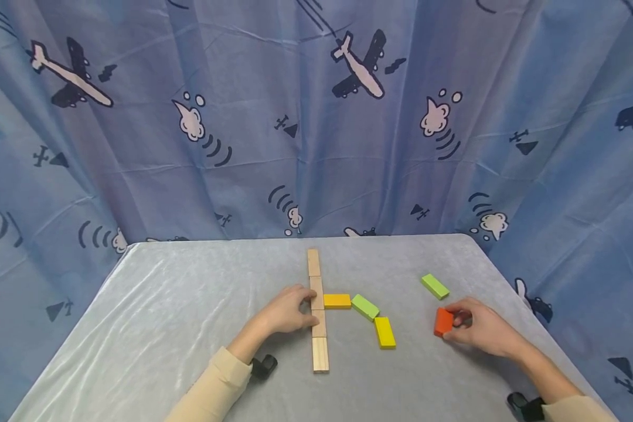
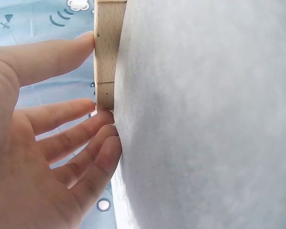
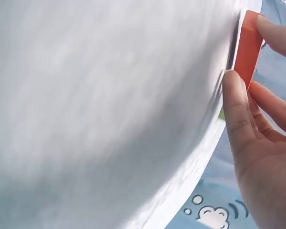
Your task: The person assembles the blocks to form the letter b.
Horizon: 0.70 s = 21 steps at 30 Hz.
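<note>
Natural wooden blocks (image 1: 319,354) lie end to end in a straight row. My left hand (image 1: 290,310) touches the left side of this row, thumb and fingers spread apart along it. In the left wrist view the thumb and fingertips meet a wooden block (image 2: 108,47) without curling round it. My right hand (image 1: 480,328) pinches an orange-red block (image 1: 443,322) between thumb and fingers at the right side of the table. That block (image 3: 248,45) also shows in the right wrist view; whether it touches the cloth I cannot tell.
From the row's right side runs an orange-yellow block (image 1: 337,302), then a green block (image 1: 366,307) set aslant, then a yellow block (image 1: 385,333). Another green block (image 1: 435,286) lies beyond the right hand. A pale cloth (image 1: 190,293) covers the table; a blue patterned curtain (image 1: 242,117) hangs behind.
</note>
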Tool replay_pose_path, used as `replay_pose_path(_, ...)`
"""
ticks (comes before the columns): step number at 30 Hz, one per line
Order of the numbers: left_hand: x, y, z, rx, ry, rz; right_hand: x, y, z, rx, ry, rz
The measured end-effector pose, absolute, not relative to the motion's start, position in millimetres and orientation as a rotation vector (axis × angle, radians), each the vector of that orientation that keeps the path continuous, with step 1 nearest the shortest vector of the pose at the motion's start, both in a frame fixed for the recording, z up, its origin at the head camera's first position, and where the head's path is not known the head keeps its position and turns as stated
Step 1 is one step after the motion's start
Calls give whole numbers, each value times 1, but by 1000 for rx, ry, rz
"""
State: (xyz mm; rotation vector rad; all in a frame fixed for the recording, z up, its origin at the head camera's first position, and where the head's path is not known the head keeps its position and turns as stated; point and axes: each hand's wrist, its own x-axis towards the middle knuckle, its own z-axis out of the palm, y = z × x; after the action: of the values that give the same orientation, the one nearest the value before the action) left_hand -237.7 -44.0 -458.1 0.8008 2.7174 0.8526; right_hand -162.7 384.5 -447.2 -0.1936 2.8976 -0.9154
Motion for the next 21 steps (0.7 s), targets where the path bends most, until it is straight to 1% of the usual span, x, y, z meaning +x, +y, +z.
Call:
replay_pose_path(10,-237,-44,-456,796,2711,862,-157,355,-436,-236,2837,-1014)
replay_pose_path(21,-236,-44,-455,790,2701,869,-150,330,-435,-268,2798,-1104)
